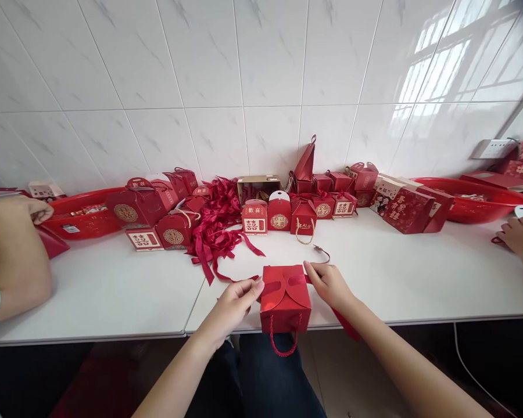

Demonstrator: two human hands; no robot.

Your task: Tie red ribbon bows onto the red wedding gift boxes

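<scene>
A small red gift box [285, 318] stands at the table's front edge, its curved top flaps closed over each other. A red twisted-cord handle [283, 352] hangs down its near side. Dark red ribbon [297, 280] lies across the top of the box and comes out at both sides. At the box's left side, my left hand [239, 297] pinches the ribbon between thumb and fingers. My right hand [330, 284] grips the ribbon at the right side, and a tail of it hangs below that wrist. The fingertips under my left hand are partly hidden.
Behind the box lies a heap of loose red ribbons [215, 226]. Finished-looking gift boxes [255, 217] line the wall, with larger red bags [403, 203] to the right. Red basins [85, 223] stand on both sides. Co-workers' arms [21, 261] reach in at left and right.
</scene>
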